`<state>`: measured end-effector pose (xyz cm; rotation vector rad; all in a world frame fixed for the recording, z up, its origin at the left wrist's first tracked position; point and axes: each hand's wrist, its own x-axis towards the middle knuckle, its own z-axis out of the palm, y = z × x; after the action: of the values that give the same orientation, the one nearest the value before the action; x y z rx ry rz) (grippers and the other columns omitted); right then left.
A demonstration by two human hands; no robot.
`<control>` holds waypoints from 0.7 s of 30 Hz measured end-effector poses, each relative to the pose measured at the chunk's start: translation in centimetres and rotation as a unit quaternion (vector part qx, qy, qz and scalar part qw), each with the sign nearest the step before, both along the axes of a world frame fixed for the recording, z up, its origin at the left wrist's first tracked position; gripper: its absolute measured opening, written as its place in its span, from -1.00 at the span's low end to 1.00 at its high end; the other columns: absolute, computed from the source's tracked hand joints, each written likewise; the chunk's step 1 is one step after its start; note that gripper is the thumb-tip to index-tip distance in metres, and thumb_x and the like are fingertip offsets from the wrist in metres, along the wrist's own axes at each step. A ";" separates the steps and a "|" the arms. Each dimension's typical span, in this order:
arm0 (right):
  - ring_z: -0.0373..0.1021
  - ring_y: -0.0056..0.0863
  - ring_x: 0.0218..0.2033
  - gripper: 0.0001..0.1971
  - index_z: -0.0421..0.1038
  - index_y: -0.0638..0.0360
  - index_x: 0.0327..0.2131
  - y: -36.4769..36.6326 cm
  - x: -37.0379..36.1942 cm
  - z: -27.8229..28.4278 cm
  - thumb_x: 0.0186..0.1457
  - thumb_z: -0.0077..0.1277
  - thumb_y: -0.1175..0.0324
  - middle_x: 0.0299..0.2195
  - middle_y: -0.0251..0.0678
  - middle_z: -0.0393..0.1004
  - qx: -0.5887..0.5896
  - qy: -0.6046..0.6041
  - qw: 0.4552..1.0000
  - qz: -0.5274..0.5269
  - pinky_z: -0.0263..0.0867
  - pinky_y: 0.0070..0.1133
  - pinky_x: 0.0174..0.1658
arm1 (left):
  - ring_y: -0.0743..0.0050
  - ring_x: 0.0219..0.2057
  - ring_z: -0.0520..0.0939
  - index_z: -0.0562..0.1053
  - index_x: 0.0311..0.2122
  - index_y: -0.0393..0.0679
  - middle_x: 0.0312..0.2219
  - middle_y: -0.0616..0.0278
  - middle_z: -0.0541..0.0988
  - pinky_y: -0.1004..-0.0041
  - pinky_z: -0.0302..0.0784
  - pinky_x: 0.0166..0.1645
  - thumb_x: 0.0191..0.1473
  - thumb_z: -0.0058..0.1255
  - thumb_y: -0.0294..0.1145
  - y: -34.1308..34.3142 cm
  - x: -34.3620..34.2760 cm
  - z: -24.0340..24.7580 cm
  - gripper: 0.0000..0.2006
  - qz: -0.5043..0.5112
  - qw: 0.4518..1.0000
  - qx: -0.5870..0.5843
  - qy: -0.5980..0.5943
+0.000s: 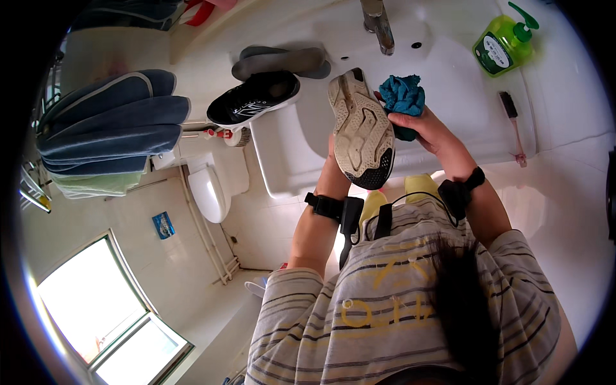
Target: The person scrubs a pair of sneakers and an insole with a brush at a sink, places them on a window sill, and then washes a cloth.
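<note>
A sneaker (362, 131) is held up over the sink, its pale, patterned sole with black ends facing me. My left hand (332, 146) grips it from behind, and the sole hides the fingers. Close beside the sole on the right, my right hand (420, 125) is closed around a crumpled teal cloth (402, 95). Whether the cloth touches the sole I cannot tell. A black sneaker (253, 99) with a white midsole sits on the sink's left rim. Behind it lie grey insoles (282, 63).
The white sink (282, 192) has a metal faucet (378, 25) at its far side. A green pump bottle (505, 45) and a brush (512, 122) lie to the right. On the left are hanging blue towels (115, 122), a toilet (208, 196) and a window (96, 301).
</note>
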<state>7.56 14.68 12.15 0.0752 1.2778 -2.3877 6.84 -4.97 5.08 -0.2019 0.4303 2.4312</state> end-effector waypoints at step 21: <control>0.40 -0.46 -0.36 -0.67 0.31 0.18 -0.28 -0.8 0.2 -2.1 -0.11 0.18 0.29 -0.40 -0.28 0.43 -0.075 -0.269 0.955 0.100 0.40 -0.49 -0.25 | 0.21 -0.27 0.45 0.47 -0.42 -0.12 -0.48 0.18 0.46 0.22 0.16 0.16 -0.22 0.11 -0.39 -19.0 1.1 7.1 -0.83 -0.157 0.104 -0.820 0.541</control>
<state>7.80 13.89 10.04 0.4914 0.8040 -2.0782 7.97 -24.02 12.22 0.7781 2.9825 -0.1460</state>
